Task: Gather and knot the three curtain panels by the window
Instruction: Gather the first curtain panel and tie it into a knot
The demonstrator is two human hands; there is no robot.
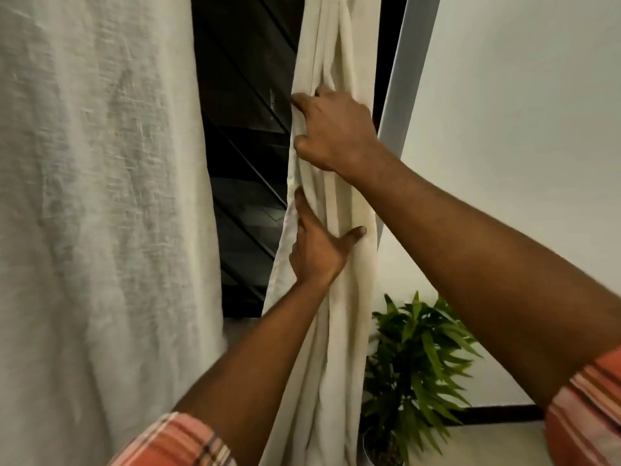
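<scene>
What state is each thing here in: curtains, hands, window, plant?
gathered curtain panel: bunched into folds, not knotted.
wide curtain panel: hanging spread, untouched.
right hand: grips the gathered folds.
left hand: lower, pressed flat on the same panel.
window: dark, uncovered between the panels.
potted plant: upright beside the gathered panel.

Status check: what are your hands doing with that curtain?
Right hand grips gathered panel high. Left hand presses it lower. No knot yet. Potted plant close beside.
</scene>
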